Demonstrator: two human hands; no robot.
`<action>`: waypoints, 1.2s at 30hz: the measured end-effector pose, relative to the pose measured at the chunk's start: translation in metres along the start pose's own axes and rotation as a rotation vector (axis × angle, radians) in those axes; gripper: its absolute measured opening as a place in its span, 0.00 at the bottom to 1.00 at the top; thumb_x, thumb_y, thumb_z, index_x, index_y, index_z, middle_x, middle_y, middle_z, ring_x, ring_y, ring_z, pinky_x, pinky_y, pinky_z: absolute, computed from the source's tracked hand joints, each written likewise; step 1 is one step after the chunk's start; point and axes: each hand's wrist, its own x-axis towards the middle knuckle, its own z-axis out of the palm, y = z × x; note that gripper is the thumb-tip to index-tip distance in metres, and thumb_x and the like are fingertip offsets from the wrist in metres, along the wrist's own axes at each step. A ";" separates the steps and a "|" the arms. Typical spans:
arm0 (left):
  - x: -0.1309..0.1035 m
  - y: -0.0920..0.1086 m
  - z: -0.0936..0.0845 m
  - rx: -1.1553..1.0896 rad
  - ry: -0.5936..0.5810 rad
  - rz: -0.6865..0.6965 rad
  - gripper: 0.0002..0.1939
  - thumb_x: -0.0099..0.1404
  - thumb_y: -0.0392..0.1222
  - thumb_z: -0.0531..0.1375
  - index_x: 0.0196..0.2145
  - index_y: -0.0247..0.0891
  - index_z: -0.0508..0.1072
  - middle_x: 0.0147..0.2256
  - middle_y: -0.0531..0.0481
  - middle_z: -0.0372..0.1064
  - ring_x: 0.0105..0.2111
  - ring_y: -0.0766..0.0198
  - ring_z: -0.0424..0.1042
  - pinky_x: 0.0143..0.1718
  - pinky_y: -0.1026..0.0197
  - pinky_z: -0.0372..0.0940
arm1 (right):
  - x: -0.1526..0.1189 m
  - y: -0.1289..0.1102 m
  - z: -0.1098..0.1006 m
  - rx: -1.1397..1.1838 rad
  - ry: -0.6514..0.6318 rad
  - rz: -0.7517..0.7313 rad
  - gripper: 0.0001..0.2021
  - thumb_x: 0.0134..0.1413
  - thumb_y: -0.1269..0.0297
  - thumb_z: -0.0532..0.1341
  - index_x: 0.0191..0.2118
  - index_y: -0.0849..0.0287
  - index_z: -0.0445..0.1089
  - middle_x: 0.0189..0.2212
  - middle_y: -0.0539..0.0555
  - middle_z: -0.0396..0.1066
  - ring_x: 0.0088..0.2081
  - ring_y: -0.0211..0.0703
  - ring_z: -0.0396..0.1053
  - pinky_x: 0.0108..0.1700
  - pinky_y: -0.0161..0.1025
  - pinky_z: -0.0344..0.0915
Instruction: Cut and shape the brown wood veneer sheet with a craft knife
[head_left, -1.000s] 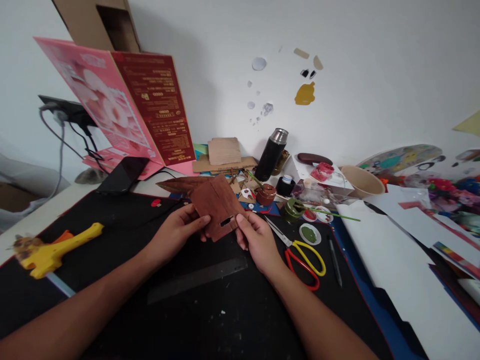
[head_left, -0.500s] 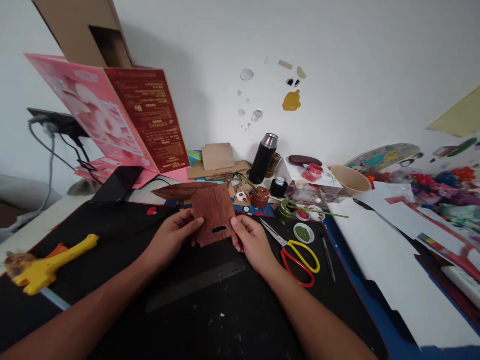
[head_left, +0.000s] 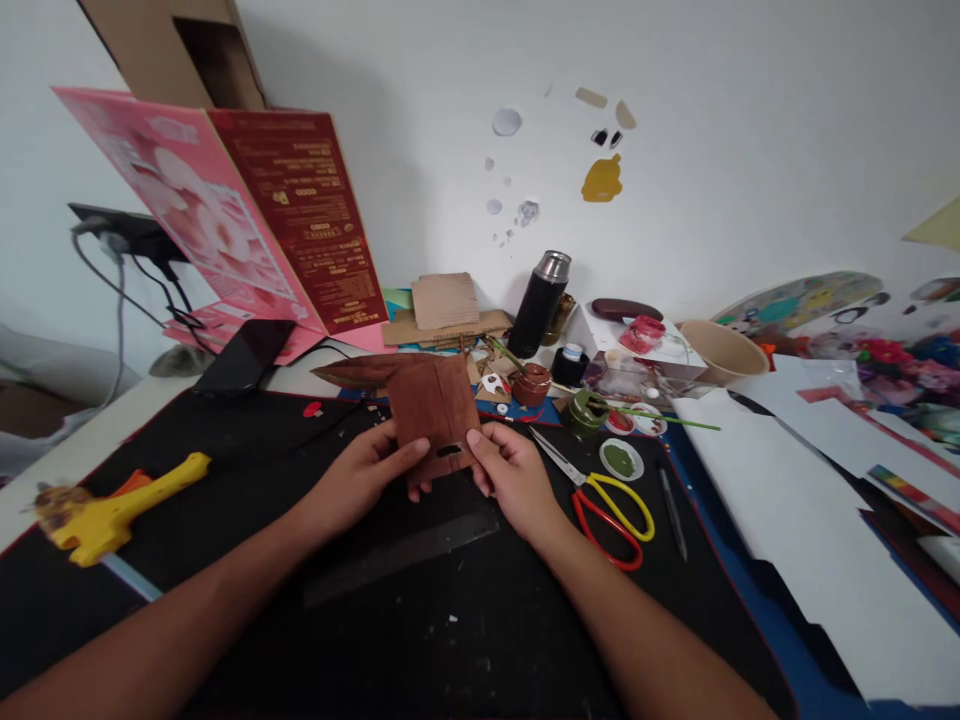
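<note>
A flat reddish-brown painted piece (head_left: 429,405), perhaps cardboard, with a dark slot near its lower edge, is held up between both hands. My left hand (head_left: 379,462) pinches its lower left side, thumb on the front by the slot and fingertips showing below. My right hand (head_left: 514,470) grips the lower right edge, thumb in front and fingers behind. Under the hands lies a clear ruler (head_left: 405,560) on the black mat (head_left: 390,660). Scissors (head_left: 600,500) with one yellow and one red handle rest to the right. Behind the piece lies a long brown leaf-shaped piece (head_left: 345,371).
A yellow glue gun (head_left: 124,510) lies at left, a black phone (head_left: 246,357) behind it. Along the back stand a black thermos (head_left: 538,305), a brown paint jar (head_left: 531,385) and a green paint jar (head_left: 585,412). A dark pen (head_left: 673,508) and white sheets (head_left: 787,500) are at right.
My left thumb has slid right across the piece toward the slot, and its fingertips now show below the edge. The piece is slightly more upright. The camera view has shifted a little.
</note>
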 end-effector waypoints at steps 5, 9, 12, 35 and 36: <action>0.005 -0.005 -0.003 -0.094 0.112 0.023 0.18 0.66 0.56 0.68 0.35 0.37 0.75 0.25 0.54 0.70 0.21 0.67 0.67 0.23 0.64 0.65 | 0.000 0.000 0.001 -0.015 -0.046 -0.002 0.22 0.60 0.40 0.63 0.29 0.54 0.64 0.17 0.43 0.61 0.18 0.34 0.55 0.22 0.36 0.48; 0.004 -0.004 -0.001 -0.126 0.100 0.004 0.18 0.65 0.56 0.68 0.35 0.37 0.74 0.24 0.54 0.70 0.21 0.66 0.68 0.22 0.64 0.66 | -0.001 -0.001 0.000 -0.019 -0.047 0.000 0.21 0.61 0.41 0.63 0.30 0.55 0.66 0.18 0.43 0.62 0.18 0.34 0.55 0.22 0.35 0.49; 0.001 -0.003 0.002 -0.118 0.098 -0.016 0.19 0.65 0.58 0.68 0.36 0.37 0.75 0.26 0.52 0.72 0.22 0.63 0.70 0.22 0.62 0.67 | -0.001 -0.001 0.000 -0.023 -0.047 0.003 0.21 0.60 0.41 0.64 0.31 0.55 0.67 0.19 0.44 0.62 0.19 0.34 0.56 0.22 0.36 0.50; 0.003 -0.004 0.004 -0.181 0.155 0.002 0.20 0.60 0.57 0.72 0.35 0.36 0.76 0.29 0.53 0.70 0.25 0.67 0.64 0.21 0.66 0.60 | -0.004 -0.007 -0.001 0.206 -0.211 0.138 0.23 0.60 0.39 0.65 0.34 0.58 0.73 0.17 0.42 0.54 0.19 0.33 0.46 0.24 0.37 0.38; 0.003 -0.005 0.004 -0.188 0.159 0.003 0.20 0.59 0.57 0.72 0.35 0.36 0.76 0.29 0.53 0.70 0.25 0.67 0.64 0.21 0.66 0.60 | -0.004 -0.007 -0.001 0.205 -0.212 0.140 0.24 0.60 0.39 0.65 0.34 0.58 0.73 0.17 0.42 0.54 0.19 0.33 0.46 0.24 0.37 0.38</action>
